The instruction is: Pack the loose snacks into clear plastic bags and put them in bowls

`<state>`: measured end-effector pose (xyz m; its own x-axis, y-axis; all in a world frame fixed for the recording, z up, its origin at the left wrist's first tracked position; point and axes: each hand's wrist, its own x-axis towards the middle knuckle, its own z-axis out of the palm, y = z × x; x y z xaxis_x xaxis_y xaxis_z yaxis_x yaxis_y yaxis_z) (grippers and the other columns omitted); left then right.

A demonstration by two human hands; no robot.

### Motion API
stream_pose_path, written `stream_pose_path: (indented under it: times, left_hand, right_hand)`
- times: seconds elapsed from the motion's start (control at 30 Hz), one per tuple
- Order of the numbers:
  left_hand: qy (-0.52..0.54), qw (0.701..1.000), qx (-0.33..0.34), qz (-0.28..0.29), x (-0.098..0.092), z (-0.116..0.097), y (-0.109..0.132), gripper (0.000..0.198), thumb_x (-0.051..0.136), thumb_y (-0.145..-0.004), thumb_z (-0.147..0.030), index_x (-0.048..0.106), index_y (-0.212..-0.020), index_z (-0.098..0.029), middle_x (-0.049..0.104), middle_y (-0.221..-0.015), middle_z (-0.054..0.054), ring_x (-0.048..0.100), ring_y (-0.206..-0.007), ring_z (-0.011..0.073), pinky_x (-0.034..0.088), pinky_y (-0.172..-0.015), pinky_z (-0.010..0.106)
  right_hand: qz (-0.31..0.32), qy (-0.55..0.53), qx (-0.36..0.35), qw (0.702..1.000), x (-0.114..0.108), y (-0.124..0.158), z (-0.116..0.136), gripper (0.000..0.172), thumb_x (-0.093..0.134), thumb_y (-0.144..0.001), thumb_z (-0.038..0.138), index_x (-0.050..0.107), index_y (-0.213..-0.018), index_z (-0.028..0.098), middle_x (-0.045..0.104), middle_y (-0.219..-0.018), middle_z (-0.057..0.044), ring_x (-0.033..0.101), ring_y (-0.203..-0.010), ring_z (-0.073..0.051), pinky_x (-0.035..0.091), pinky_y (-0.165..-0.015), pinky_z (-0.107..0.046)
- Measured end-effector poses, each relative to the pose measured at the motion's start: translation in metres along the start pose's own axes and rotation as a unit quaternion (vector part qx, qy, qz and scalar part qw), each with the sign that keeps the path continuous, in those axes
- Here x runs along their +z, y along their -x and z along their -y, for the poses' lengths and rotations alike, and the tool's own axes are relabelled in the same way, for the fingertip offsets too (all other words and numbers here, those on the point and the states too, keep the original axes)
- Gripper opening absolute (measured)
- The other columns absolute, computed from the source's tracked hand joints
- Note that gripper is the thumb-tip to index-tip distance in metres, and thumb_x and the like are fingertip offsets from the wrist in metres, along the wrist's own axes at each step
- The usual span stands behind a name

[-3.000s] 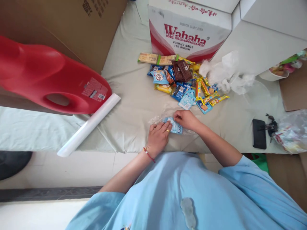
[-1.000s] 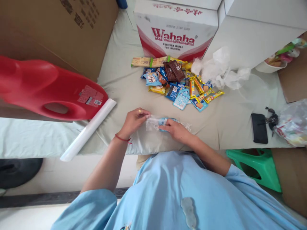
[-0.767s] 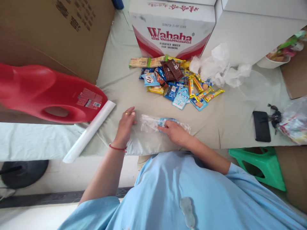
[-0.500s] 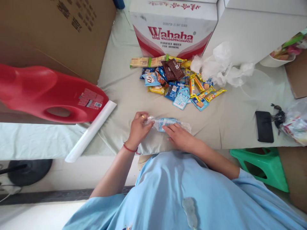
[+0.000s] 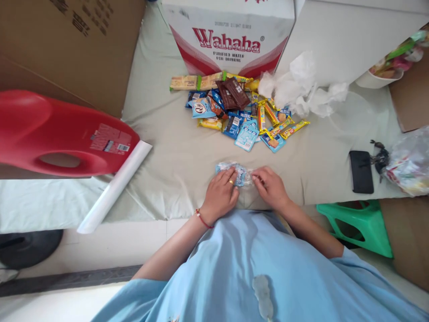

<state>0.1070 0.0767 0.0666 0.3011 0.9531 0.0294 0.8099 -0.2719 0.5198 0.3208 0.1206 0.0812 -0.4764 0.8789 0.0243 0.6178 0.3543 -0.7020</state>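
Observation:
In front of me on the cloth lies a light blue snack packet [image 5: 240,178] inside clear crinkled plastic wrap [image 5: 248,177]. My left hand [image 5: 219,196] rests over the packet, fingers laid out flat on top and pressing it down. At the right end of the bundle, my right hand [image 5: 272,188] pinches the loose plastic between thumb and fingers. Part of the packet is hidden beneath my left fingers. Beyond both hands is a pile of small wrapped snacks, among them brown packets [image 5: 237,93], pale blue packets [image 5: 247,136] and yellow sticks [image 5: 295,129].
A red jug [image 5: 67,138] and a white film roll [image 5: 115,188] lie to the left. A Wahaha carton [image 5: 231,44] stands behind the snacks, with crumpled clear bags [image 5: 303,89] beside it. Rightward are a black phone [image 5: 361,172] and a green stool [image 5: 355,226] below the table edge.
My left hand has left the plastic's left end and now lies flat on the packet. My right hand has moved off the packet to pinch the right end. The view has shifted slightly.

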Motion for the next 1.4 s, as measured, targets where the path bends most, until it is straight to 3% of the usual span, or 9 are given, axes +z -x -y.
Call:
stream_pose_path:
  times: [0.1, 0.23, 0.43, 0.63, 0.77, 0.87, 1.03, 1.23, 1.4]
  left_hand:
    - [-0.044, 0.999, 0.003, -0.004, 0.007, -0.002, 0.009, 0.064, 0.055, -0.089, -0.018, 0.054, -0.153, -0.014, 0.051, -0.163, 0.014, 0.051, -0.142, 0.0329, 0.043, -0.118, 0.051]
    - [-0.082, 0.996, 0.021, -0.009, 0.013, -0.005, 0.016, 0.063, 0.053, -0.093, -0.018, 0.052, -0.156, -0.02, 0.046, -0.167, 0.01, 0.052, -0.143, 0.0313, 0.044, -0.115, 0.049]
    - [-0.103, 0.993, 0.05, -0.019, 0.018, -0.002, 0.021, 0.06, 0.05, -0.098, -0.02, 0.049, -0.158, -0.017, 0.043, -0.168, 0.011, 0.05, -0.148, 0.0288, 0.041, -0.12, 0.046]
    - [-0.075, 0.993, 0.086, -0.038, 0.03, 0.006, 0.021, 0.047, 0.05, -0.098, -0.015, 0.062, -0.143, -0.01, 0.063, -0.15, 0.02, 0.048, -0.151, 0.0311, 0.041, -0.124, 0.051]
    - [-0.018, 0.994, 0.082, -0.066, 0.018, 0.013, 0.039, 0.044, 0.049, -0.096, -0.013, 0.066, -0.137, -0.012, 0.066, -0.145, 0.019, 0.046, -0.152, 0.0315, 0.037, -0.127, 0.057]
    - [0.014, 0.994, 0.048, -0.092, 0.0, 0.023, 0.064, 0.042, 0.05, -0.095, -0.013, 0.07, -0.132, -0.02, 0.072, -0.136, 0.013, 0.052, -0.147, 0.031, 0.03, -0.129, 0.065]
    - [0.066, 0.986, -0.044, -0.15, -0.018, 0.043, 0.083, 0.026, 0.055, -0.094, -0.017, 0.076, -0.107, -0.024, 0.079, -0.103, 0.008, 0.068, -0.12, 0.0285, 0.046, -0.117, 0.059]
    - [0.176, 0.946, -0.146, -0.229, -0.035, 0.031, 0.065, 0.021, 0.052, -0.101, -0.027, 0.072, -0.106, -0.024, 0.075, -0.109, 0.008, 0.067, -0.118, 0.0244, 0.054, -0.107, 0.047]
    - [0.354, 0.867, -0.268, -0.228, -0.029, 0.015, 0.041, 0.028, 0.058, -0.099, -0.043, 0.065, -0.117, -0.022, 0.065, -0.122, 0.01, 0.068, -0.114, 0.0216, 0.06, -0.092, 0.036]
  right_hand:
    - [-0.072, 0.111, 0.09, 0.987, 0.001, 0.003, -0.007, 0.037, 0.064, -0.097, 0.04, 0.07, -0.123, 0.014, 0.063, -0.124, -0.022, 0.054, -0.116, -0.037, 0.048, -0.103, -0.057]
    - [-0.046, 0.094, 0.084, 0.991, 0.005, 0.01, -0.008, 0.012, 0.062, -0.093, 0.028, 0.07, -0.093, 0.019, 0.065, -0.126, -0.019, 0.053, -0.12, -0.035, 0.047, -0.105, -0.053]
    - [0.004, -0.103, 0.181, 0.978, -0.004, -0.01, 0.007, 0.02, 0.06, -0.095, 0.042, 0.062, -0.09, 0.023, 0.064, -0.073, 0.001, 0.058, -0.066, -0.017, 0.046, -0.065, -0.029]
    - [0.048, -0.066, 0.189, 0.979, 0.034, -0.073, 0.036, 0.016, 0.063, -0.095, 0.032, 0.059, -0.082, 0.022, 0.065, -0.071, 0.002, 0.06, -0.067, -0.015, 0.043, -0.066, -0.026]
    - [0.07, 0.094, 0.144, 0.983, 0.057, -0.074, 0.056, 0.016, 0.05, -0.105, 0.028, 0.064, -0.1, 0.021, 0.072, -0.095, -0.007, 0.066, -0.086, -0.022, 0.047, -0.077, -0.032]
    - [0.086, 0.195, 0.08, 0.974, 0.065, -0.06, 0.065, 0.025, 0.051, -0.107, 0.039, 0.063, -0.113, 0.018, 0.067, -0.116, -0.017, 0.063, -0.104, -0.03, 0.05, -0.087, -0.039]
    - [0.1, 0.237, 0.009, 0.966, 0.071, -0.052, 0.066, 0.056, 0.067, -0.094, 0.063, 0.059, -0.123, 0.016, 0.061, -0.119, -0.022, 0.055, -0.113, -0.038, 0.05, -0.095, -0.05]
    - [0.085, 0.212, 0.003, 0.974, 0.058, -0.05, 0.075, 0.021, 0.058, -0.103, 0.035, 0.064, -0.115, 0.019, 0.064, -0.114, -0.018, 0.057, -0.109, -0.035, 0.051, -0.09, -0.045]
    - [-0.014, -0.028, 0.021, 0.999, 0.016, -0.04, 0.056, 0.021, 0.047, -0.104, 0.029, 0.067, -0.108, 0.022, 0.068, -0.105, -0.01, 0.063, -0.098, -0.025, 0.052, -0.089, -0.037]
